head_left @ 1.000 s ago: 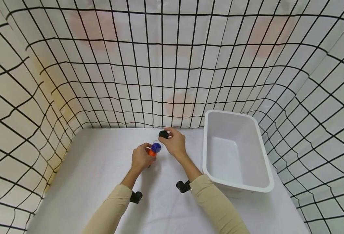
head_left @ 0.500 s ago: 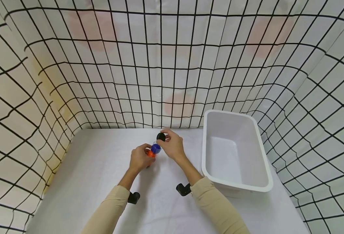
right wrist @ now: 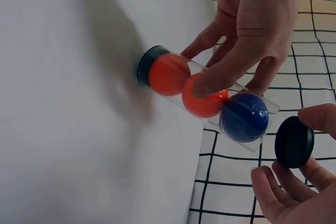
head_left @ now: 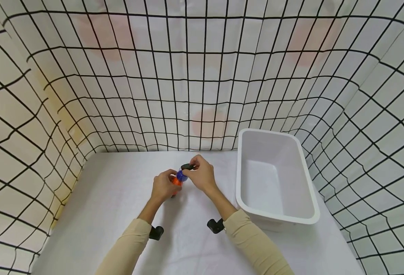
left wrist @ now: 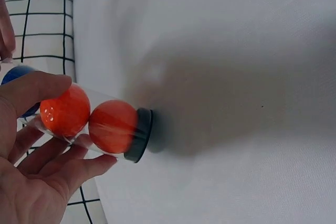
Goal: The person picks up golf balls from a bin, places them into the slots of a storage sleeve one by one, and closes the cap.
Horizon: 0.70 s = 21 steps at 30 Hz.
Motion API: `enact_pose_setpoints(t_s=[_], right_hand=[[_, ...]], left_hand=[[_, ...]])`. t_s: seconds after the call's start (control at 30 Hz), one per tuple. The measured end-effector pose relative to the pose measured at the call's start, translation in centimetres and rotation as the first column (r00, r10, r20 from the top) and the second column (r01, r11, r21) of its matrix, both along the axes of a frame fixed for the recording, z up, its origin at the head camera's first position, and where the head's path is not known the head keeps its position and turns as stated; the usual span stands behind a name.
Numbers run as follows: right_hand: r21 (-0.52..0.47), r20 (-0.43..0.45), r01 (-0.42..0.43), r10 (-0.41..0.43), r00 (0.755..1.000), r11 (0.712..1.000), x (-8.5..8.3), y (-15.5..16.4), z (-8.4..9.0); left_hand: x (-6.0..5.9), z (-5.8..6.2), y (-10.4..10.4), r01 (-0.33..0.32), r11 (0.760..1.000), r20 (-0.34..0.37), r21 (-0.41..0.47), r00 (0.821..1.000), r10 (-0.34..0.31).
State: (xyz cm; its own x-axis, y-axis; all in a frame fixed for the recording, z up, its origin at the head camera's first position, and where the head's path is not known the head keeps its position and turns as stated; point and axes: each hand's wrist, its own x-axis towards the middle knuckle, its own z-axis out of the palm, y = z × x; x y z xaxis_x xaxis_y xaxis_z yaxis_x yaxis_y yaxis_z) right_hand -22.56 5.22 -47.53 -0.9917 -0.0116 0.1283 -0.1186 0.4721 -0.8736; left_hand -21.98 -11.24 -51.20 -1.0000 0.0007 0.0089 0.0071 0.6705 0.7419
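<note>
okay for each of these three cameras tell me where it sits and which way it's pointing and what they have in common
Head: worn on the head, facing forward and down at the table and white bin; both sleeves, left hand and right hand show.
Left wrist: faces the left hand gripping the clear tube; palm and fingers show.
Right wrist: faces the black cap pinched in the right hand, near the tube's open end; both hands show.
Shared: both wrist views show the tube's two orange balls.

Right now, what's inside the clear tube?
The tube holds three balls: two orange, one blue at its open end. The left hand covers part of it. The cap is off, in the right hand.
</note>
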Motion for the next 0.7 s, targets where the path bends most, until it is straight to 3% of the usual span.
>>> enact_pose_setpoints(t_s=[0.33,0.7], right_hand=[[0.048,0.025,-0.027,0.026,0.999,0.998,0.3,-0.4,-1.1],[0.092,0.067,-0.059,0.053,0.996,0.994,0.2,-0.2,-1.1]], left_hand=[[0.0,-0.4,-0.1,0.008,1.000,-0.014,0.009,1.000,-0.008],[0.0,-0.2,-0.1,0.015,1.000,-0.019,0.013,1.000,-0.015]])
